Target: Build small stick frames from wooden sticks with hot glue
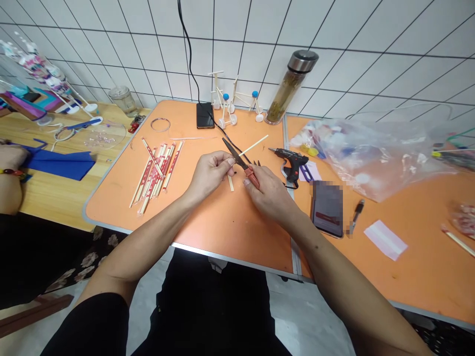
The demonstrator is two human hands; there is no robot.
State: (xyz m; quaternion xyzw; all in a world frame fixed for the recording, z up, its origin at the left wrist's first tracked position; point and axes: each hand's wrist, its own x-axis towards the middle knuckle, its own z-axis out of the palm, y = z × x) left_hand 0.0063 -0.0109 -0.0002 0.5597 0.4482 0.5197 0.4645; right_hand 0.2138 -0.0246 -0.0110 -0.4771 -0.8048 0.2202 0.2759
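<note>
My left hand (210, 173) is closed, pinching a thin wooden stick (254, 145) that slants up to the right; a short stub of it (230, 183) shows below my fingers. My right hand (269, 193) grips red-handled scissors (239, 160) whose dark blades point up-left and cross the stick just beside my left fingertips. Both hands hover over the orange table (208, 222).
Several paper-wrapped chopsticks (158, 173) lie left of my hands. A black glue gun (291, 160), a phone (327, 208), a pen (356, 212) and a plastic bag (371, 153) are to the right. Further back stand a stick model (232, 104), a dark phone (205, 115) and a bottle (291, 86). Another person's arm (9, 178) is at the far left.
</note>
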